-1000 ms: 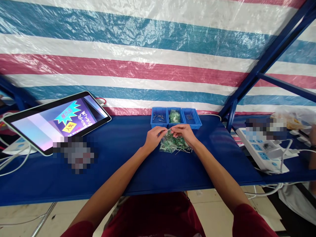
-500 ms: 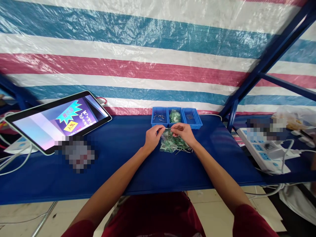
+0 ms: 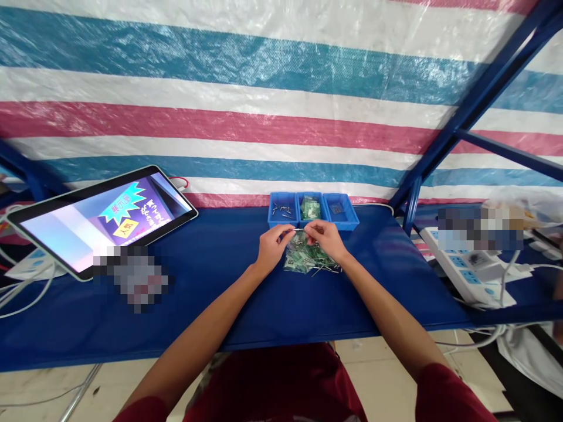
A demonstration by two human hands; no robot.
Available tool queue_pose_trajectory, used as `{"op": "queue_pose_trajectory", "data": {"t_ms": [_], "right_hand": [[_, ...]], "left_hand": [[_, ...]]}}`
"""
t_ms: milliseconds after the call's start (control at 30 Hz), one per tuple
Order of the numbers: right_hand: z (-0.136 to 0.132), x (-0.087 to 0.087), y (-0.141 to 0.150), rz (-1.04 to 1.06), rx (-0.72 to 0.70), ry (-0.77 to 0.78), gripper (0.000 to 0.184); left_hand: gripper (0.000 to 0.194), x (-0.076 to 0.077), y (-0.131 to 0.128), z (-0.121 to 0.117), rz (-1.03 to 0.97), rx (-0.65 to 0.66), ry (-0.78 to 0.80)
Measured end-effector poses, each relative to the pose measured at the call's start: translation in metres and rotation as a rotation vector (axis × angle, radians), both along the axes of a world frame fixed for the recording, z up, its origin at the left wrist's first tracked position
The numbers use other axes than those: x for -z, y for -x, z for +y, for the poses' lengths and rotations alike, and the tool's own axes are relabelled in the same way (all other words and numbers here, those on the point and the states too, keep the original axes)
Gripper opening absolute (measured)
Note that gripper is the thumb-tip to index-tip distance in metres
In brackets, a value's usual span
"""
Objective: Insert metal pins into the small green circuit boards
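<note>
A thin silvery metal rod [image 3: 298, 230] spans the gap between my fingertips. My left hand [image 3: 273, 246] pinches one end of it between thumb and fingers. At the other end, the fingers of my right hand [image 3: 328, 239] are closed in a pinch, and their tips partly hide the rod. Just below both hands lies a loose pile of small clear packets with green printing [image 3: 303, 258], with several thin metal rods strewn over its right side. Behind the hands stand three joined blue bins: metal pieces in the left bin [image 3: 271, 218], green packets in the middle bin [image 3: 300, 218], small greyish pieces in the right bin [image 3: 352, 218].
A tablet-like screen [image 3: 105, 217] leans at the left of the blue table [image 3: 211, 281], with a blurred-out item before it. White power strips [image 3: 461, 266] and cables lie on the right. A striped tarp [image 3: 264, 129] hangs behind, beside a blue metal frame [image 3: 440, 146].
The view has shifted slightly. Both hands stay in nearly the same place over the pile, with the right fingers a little more curled in at the rod's end.
</note>
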State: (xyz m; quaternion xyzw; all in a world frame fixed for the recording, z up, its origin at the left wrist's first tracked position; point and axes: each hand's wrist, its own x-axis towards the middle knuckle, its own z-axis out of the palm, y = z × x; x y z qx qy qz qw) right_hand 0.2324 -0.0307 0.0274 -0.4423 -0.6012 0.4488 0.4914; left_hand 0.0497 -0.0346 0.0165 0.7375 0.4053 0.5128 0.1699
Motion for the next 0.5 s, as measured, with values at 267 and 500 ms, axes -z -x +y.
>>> {"op": "queue_pose_trajectory", "data": {"t_ms": [267, 500], "right_hand": [[-0.0028, -0.0021, 0.0016, -0.041, 0.004, -0.001, 0.048], [-0.0049, -0.0023, 0.0012, -0.09, 0.034, -0.06, 0.037]], "left_hand": [[0.025, 0.0023, 0.0006, 0.0017, 0.052, 0.029, 0.012], [0.031, 0.0039, 0.0007, 0.002, 0.061, 0.05, 0.045]]}}
